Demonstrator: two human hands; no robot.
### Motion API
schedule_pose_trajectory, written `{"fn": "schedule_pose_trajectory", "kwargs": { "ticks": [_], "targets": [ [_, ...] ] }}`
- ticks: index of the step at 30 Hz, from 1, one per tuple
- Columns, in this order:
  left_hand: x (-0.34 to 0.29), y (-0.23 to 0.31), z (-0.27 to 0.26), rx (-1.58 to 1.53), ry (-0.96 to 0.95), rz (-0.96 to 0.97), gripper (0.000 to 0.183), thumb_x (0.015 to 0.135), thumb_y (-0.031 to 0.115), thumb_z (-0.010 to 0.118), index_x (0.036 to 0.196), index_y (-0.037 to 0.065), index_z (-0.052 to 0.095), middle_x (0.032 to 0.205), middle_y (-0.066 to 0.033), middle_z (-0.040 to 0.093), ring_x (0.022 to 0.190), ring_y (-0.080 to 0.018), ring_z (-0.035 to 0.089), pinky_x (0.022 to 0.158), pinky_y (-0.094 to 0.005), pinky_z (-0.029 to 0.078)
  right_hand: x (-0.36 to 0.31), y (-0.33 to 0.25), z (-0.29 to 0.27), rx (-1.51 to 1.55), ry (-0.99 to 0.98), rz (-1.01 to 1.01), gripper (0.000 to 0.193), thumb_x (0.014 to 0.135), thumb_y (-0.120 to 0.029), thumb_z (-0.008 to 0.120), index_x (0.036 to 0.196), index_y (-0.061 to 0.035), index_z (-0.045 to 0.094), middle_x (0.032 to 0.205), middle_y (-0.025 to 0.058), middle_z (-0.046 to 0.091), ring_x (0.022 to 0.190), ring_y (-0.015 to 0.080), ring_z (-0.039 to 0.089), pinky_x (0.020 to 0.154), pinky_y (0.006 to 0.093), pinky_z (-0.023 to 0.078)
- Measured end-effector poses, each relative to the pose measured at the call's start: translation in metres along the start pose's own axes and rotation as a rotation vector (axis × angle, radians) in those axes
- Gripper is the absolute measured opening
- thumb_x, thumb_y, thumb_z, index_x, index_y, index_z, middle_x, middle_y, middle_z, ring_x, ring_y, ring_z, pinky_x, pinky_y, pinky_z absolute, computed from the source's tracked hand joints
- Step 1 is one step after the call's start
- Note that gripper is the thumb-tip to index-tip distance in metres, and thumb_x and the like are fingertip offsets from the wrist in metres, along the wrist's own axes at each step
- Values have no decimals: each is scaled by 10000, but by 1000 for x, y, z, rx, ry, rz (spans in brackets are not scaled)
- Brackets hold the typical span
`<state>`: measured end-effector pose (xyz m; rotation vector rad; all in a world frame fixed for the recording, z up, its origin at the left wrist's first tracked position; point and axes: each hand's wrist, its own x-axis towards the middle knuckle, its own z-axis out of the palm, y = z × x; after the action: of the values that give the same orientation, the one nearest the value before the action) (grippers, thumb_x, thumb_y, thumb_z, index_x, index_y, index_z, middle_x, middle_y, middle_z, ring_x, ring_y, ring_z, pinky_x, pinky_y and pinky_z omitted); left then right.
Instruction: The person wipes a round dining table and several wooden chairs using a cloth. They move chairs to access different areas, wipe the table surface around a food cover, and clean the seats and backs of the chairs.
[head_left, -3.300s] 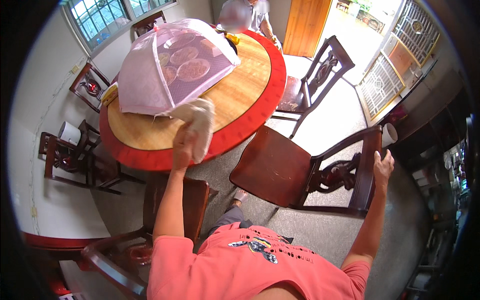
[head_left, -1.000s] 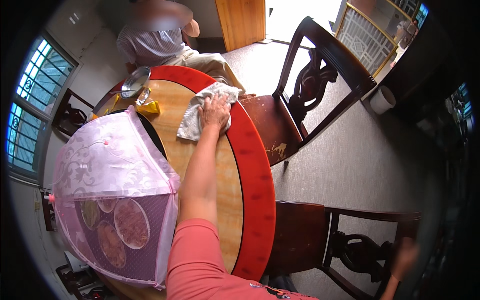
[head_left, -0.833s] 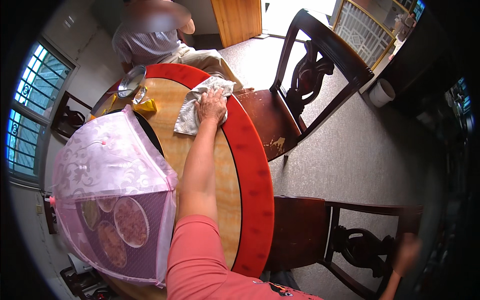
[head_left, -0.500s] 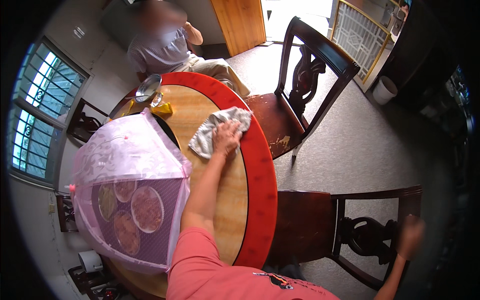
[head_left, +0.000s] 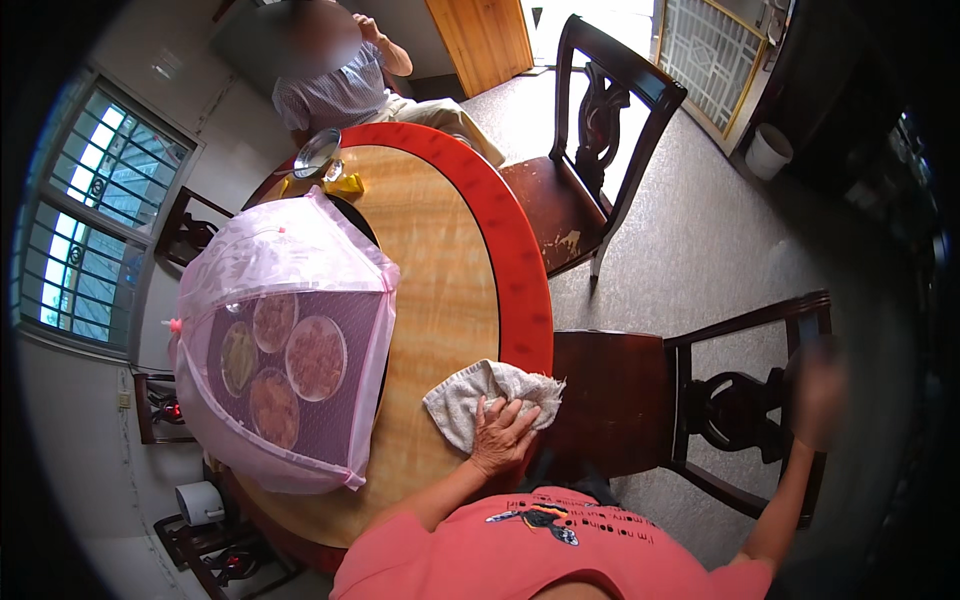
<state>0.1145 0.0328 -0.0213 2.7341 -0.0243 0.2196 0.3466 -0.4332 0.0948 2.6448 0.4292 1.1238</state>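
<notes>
A grey-and-white cloth [head_left: 462, 405] lies bunched on the round table's near right part, overlapping the red rim [head_left: 528, 300]. My left hand [head_left: 503, 437] presses down on it, the fingers spaced and slightly bent into the fabric. Out to the right, my right hand [head_left: 820, 395] is at the back of a dark wooden chair [head_left: 740, 425]; motion smears its fingers, so neither their pose nor any contact with the chair can be made out. Left of the cloth stands a pink mesh food cover [head_left: 290, 245], with several plates of food [head_left: 316, 358] showing through its netting.
At the table's far side a person [head_left: 345, 95] sits near a metal bowl [head_left: 318, 153] and a yellow packet [head_left: 345, 184]. Another dark chair [head_left: 555, 215] stands at the far right of the table. A white bucket [head_left: 768, 152] is on the floor; a white pot [head_left: 201, 503] stands lower left.
My left hand has drawn the cloth from the table's far right part toward me, along the red rim. My right hand stays by the chair back, blurred. The view has shifted slightly.
</notes>
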Motion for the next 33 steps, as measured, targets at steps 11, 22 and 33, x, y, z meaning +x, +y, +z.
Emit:
{"fn": "schedule_pose_trajectory", "kwargs": {
  "ticks": [11,22,33],
  "targets": [
    [114,-32,9,66,-7,-126,376,826,326,557,1197,265,560,1331,-73,410,1270,-315,298,1040,-583,154,8,-15,-17,-12,-470,464,217,895,-212,546,994,-31,614,879,91,625,774,201,603,699,290,495],
    [223,-47,32,88,-16,-387,358,733,387,562,1086,342,592,1376,-100,305,1305,-317,181,1027,-655,91,7,-11,-12,70,-340,544,383,873,-413,542,788,-41,577,591,126,521,518,234,504,481,357,426],
    [117,16,41,348,-104,-116,222,643,267,689,845,230,605,1272,-117,331,1231,-336,255,921,-666,255,11,-10,-21,121,-243,257,532,854,-544,457,909,-37,609,701,192,588,615,339,558,577,422,446]
  ]
}}
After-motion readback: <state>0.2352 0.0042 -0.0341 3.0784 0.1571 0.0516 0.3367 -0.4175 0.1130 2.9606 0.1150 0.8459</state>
